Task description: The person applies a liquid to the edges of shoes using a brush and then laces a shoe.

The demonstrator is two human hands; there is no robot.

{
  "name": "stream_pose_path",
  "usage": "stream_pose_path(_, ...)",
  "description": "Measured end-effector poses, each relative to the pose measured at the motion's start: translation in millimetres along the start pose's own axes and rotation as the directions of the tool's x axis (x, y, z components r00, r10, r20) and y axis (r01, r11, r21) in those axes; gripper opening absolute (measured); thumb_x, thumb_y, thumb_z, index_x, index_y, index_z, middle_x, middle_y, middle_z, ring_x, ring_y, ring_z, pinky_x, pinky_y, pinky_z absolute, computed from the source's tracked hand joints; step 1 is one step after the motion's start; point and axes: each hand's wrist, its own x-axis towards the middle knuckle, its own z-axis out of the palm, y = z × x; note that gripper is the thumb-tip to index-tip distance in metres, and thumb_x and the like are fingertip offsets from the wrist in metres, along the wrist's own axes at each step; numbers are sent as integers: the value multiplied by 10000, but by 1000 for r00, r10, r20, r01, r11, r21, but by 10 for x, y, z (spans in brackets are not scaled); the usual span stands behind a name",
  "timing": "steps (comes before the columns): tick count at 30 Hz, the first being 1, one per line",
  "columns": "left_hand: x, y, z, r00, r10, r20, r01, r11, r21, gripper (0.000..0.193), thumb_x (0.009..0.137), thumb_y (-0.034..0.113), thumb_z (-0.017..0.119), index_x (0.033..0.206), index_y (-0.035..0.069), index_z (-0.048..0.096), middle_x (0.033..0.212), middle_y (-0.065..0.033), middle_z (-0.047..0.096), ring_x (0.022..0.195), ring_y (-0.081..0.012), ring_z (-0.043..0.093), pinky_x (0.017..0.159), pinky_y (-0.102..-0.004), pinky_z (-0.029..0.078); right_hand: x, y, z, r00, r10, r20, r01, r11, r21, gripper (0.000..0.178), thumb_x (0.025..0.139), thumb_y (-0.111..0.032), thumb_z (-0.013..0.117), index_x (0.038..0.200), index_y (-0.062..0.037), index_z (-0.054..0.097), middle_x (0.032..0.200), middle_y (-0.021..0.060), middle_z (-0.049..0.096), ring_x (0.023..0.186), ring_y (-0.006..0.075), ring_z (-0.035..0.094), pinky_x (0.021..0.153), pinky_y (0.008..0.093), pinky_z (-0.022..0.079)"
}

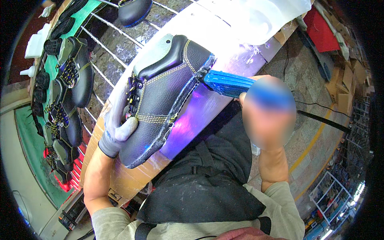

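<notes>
One black leather shoe with yellow stitching is in front of you, toe end toward your body, sole edge turned to the right, over a pale bench edged with brown cardboard; whether it rests there cannot be told. Your left hand, in a pale grey knit glove, is closed around the shoe's lace side. Your right hand, bare and blurred, grips a flat blue brush right of the shoe, its dark tip touching the sole edge near the heel. Left of the shoe, past thin metal rods, more black lace-up shoes sit in a row. A translucent white plastic container lies beyond the shoe's heel.
</notes>
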Motion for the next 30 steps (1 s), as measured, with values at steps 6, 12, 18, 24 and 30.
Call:
stream_pose_path(6,-31,-17,19,1000,14,-26,-15,1000,-10,913,774,354,590,1560,-50,357,1560,-253,451,1476,-345,415,1219,-422,288,-12,-138,48,996,-48,72,48,999,1,204,840,-35,797,1003,43,702,888,173,712,754,272,700,697,345,561)
stream_pose_path(12,5,68,-18,997,74,-21,-72,994,81,911,771,354,589,1556,-52,365,1562,-259,442,1478,-364,403,1223,-436,274,-29,-152,91,1000,8,11,-8,1000,-2,195,829,-38,805,984,36,712,867,166,718,748,276,707,692,341,572)
stream_pose_path(18,-17,-13,-22,993,115,-24,-113,991,66,914,761,349,576,1550,-63,368,1567,-261,431,1480,-367,398,1225,-429,271,-20,-228,157,988,-146,41,146,989,6,214,816,-66,811,995,9,721,877,131,734,749,283,727,664,356,590)
stream_pose_path(24,6,130,48,993,103,-64,-106,993,-44,882,791,342,542,1553,-64,363,1573,-250,427,1483,-351,396,1227,-423,267,-75,-135,181,979,-204,-12,205,978,41,199,835,-31,788,1006,34,710,892,130,731,749,253,716,677,343,582)
stream_pose_path(30,-29,68,31,998,32,-53,-39,992,-123,856,912,473,509,1575,-42,340,1598,-234,400,1502,-340,362,1241,-426,227,-383,-144,555,860,485,-161,-206,616,760,142,951,-27,702,1068,54,695,911,87,693,758,143,673,695,280,572)
